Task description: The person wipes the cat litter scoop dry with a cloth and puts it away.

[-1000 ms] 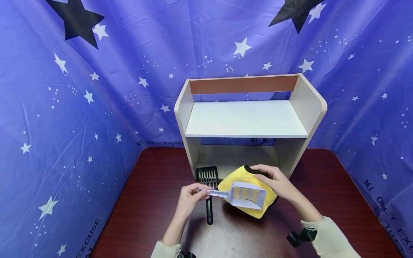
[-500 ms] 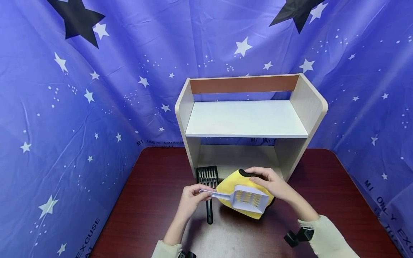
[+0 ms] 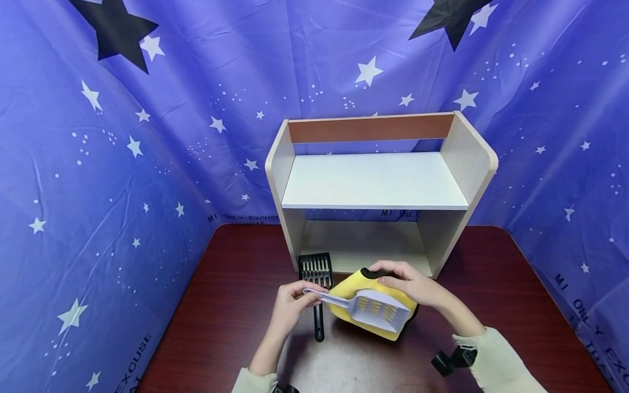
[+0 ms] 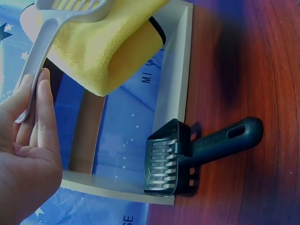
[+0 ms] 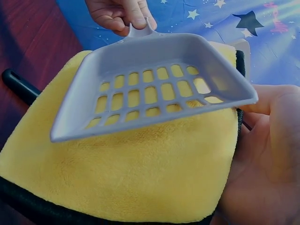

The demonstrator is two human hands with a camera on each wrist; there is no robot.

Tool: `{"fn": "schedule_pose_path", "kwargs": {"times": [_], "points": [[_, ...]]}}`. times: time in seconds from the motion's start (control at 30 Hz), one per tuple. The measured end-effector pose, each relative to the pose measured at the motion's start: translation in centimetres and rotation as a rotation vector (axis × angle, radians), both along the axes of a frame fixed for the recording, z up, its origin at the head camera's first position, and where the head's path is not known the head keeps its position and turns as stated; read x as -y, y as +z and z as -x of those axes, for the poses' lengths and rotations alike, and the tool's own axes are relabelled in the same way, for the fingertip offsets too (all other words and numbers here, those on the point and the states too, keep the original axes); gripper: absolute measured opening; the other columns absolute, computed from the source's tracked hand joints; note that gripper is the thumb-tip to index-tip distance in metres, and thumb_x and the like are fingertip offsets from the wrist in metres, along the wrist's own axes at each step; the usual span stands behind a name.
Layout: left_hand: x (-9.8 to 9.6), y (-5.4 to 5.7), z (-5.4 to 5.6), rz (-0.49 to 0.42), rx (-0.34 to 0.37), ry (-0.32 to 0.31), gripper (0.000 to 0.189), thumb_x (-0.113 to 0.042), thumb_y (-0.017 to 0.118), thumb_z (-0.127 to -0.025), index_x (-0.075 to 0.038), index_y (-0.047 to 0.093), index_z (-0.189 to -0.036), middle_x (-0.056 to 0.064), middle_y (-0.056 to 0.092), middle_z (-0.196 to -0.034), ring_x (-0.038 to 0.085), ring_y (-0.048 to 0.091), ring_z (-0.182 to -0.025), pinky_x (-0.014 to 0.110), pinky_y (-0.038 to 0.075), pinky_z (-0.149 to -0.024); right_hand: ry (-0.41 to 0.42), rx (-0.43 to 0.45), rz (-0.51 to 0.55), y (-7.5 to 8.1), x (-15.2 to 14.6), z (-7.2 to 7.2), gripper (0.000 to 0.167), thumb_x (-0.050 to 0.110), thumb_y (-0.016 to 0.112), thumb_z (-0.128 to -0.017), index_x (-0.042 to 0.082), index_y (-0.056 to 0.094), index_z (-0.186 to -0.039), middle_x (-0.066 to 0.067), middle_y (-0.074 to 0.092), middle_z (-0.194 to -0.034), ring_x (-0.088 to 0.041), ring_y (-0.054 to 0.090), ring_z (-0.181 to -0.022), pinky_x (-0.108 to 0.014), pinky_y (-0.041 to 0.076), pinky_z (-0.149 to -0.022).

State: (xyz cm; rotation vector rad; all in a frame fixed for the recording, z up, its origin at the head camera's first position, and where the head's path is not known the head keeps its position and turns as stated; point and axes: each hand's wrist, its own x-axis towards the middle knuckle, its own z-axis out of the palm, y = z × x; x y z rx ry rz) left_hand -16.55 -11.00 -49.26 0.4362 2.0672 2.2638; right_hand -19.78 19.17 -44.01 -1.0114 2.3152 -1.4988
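Note:
My left hand (image 3: 290, 303) pinches the handle end of a pale lilac litter scoop (image 5: 157, 101) between thumb and fingers. Its slotted pan lies in front of a yellow plush cloth (image 5: 140, 173) with black edging; whether they touch is hard to tell. The right hand (image 3: 410, 283) grips that cloth by its upper right edge, thumb on the near side and the other fingers partly hidden behind. Below the left hand, a black litter scoop (image 4: 161, 164) has its slotted head at the shelf's front edge and its handle pointing toward me.
A two-tier wooden shelf (image 3: 375, 180) stands at the back of the dark red table (image 3: 236, 295). Blue curtains (image 3: 196, 109) with stars hang behind it and along both sides. A small black device is strapped to each wrist.
The right hand and yellow cloth have shifted slightly left and toward me. The lilac scoop's pan has dipped lower and tilted more. The black scoop stays put.

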Motion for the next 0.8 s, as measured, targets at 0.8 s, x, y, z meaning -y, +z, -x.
{"fn": "schedule_pose_path", "kwargs": {"times": [0.8], "points": [[0.5, -0.2, 0.5, 0.002, -0.047, 0.066, 0.019, 0.008, 0.064, -0.089, 0.023, 0.064, -0.101, 0.037, 0.069, -0.099, 0.003, 0.071, -0.08, 0.021, 0.061, -0.073, -0.031, -0.003, 0.058, -0.2, -1.1, -0.3, 0.025, 0.001, 0.051, -0.1, -0.006, 0.061, -0.122, 0.012, 0.066, -0.113, 0.003, 0.06, -0.097, -0.013, 0.05, -0.084]]}}
